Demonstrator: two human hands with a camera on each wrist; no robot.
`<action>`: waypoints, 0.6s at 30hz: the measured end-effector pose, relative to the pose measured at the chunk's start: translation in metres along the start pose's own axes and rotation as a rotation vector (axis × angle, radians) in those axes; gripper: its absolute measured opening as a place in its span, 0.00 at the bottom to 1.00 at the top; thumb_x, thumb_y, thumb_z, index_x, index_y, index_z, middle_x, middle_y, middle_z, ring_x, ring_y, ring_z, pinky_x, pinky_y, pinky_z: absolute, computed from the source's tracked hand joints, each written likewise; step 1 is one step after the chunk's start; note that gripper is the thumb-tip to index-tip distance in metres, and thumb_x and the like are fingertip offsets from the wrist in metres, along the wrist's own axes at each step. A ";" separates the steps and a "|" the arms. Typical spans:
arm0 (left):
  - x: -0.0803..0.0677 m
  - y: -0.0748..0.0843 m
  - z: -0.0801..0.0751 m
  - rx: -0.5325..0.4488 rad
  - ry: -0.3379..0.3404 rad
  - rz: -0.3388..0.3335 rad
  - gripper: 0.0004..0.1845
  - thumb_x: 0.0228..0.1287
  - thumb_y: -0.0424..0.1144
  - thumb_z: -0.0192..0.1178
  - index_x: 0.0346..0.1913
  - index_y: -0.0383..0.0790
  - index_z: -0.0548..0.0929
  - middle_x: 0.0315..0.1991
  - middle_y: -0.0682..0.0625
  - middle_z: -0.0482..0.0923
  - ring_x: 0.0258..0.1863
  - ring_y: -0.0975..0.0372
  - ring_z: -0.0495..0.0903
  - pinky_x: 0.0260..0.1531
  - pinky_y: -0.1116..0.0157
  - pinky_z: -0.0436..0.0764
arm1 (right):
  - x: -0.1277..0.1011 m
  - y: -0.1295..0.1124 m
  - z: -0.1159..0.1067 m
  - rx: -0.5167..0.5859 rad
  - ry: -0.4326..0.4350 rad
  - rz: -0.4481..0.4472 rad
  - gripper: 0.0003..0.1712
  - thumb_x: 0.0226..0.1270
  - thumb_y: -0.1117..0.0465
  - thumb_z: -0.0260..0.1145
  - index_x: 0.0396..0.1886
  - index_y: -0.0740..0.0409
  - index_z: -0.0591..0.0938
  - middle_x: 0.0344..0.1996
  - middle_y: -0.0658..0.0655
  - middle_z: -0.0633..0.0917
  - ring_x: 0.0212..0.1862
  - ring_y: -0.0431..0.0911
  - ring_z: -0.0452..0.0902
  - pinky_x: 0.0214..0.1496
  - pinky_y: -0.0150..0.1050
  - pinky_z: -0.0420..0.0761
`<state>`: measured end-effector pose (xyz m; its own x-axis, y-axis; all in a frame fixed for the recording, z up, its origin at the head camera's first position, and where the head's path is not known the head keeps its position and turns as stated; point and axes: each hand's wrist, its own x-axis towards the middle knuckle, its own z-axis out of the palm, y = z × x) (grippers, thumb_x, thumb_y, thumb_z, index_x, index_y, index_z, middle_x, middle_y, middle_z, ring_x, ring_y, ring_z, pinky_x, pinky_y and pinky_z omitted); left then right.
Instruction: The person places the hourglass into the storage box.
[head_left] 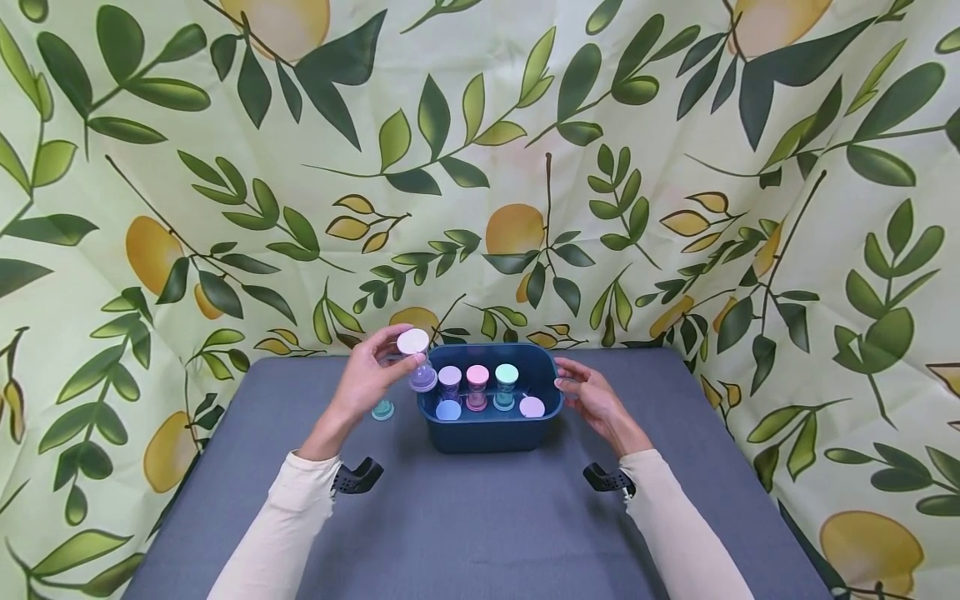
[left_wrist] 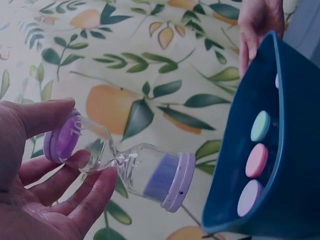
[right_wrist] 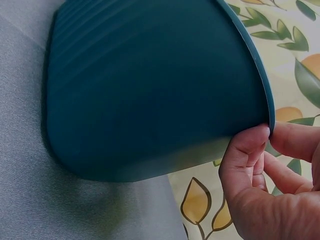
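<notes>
My left hand [head_left: 372, 372] holds a sand timer [left_wrist: 120, 155] with lilac caps and purple sand, thumb and fingers around one end cap. In the head view this timer is at the left end of a dark blue bin [head_left: 487, 437], above rim height. My right hand [head_left: 592, 396] pinches the bin's right rim between thumb and fingers. Inside the bin stand a lilac sand timer [head_left: 450, 379], a pink sand timer [head_left: 477, 385] and a mint sand timer [head_left: 506, 383]. A blue cap [head_left: 448, 410] and a pale pink cap [head_left: 532, 407] show nearer its front wall.
A teal round base [head_left: 382, 410] sits on the table left of the bin, partly hidden by my left hand. The grey cloth-covered table [head_left: 480, 525] ends at a leaf-and-fruit patterned curtain [head_left: 450, 208] close behind the bin. Black wrist straps [head_left: 358, 476] circle both sleeves.
</notes>
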<state>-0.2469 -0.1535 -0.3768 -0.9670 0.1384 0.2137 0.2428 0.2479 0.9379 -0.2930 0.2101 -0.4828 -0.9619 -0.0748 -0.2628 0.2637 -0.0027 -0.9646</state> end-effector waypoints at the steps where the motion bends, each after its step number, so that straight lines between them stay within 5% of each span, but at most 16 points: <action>1: 0.001 0.001 0.002 0.004 -0.009 0.004 0.29 0.61 0.35 0.68 0.65 0.37 0.74 0.58 0.37 0.77 0.58 0.48 0.78 0.51 0.68 0.80 | 0.000 0.000 0.000 -0.003 -0.004 -0.002 0.30 0.72 0.66 0.59 0.72 0.52 0.67 0.53 0.54 0.72 0.54 0.49 0.70 0.47 0.33 0.81; 9: 0.007 0.002 0.023 -0.001 -0.080 -0.002 0.29 0.60 0.36 0.69 0.65 0.37 0.74 0.58 0.37 0.77 0.58 0.46 0.78 0.58 0.50 0.79 | 0.000 0.001 0.000 -0.014 0.006 -0.006 0.29 0.72 0.66 0.59 0.72 0.52 0.68 0.53 0.54 0.72 0.53 0.47 0.71 0.48 0.33 0.81; 18: 0.019 -0.007 0.043 0.039 -0.166 -0.021 0.26 0.58 0.39 0.70 0.61 0.42 0.77 0.57 0.43 0.78 0.59 0.48 0.77 0.57 0.52 0.78 | -0.001 -0.001 0.001 0.001 -0.001 -0.006 0.30 0.72 0.67 0.58 0.72 0.54 0.67 0.50 0.52 0.73 0.50 0.45 0.70 0.47 0.34 0.79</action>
<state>-0.2633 -0.1109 -0.3907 -0.9466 0.2889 0.1430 0.2287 0.2893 0.9295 -0.2922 0.2092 -0.4820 -0.9635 -0.0757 -0.2568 0.2579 -0.0044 -0.9662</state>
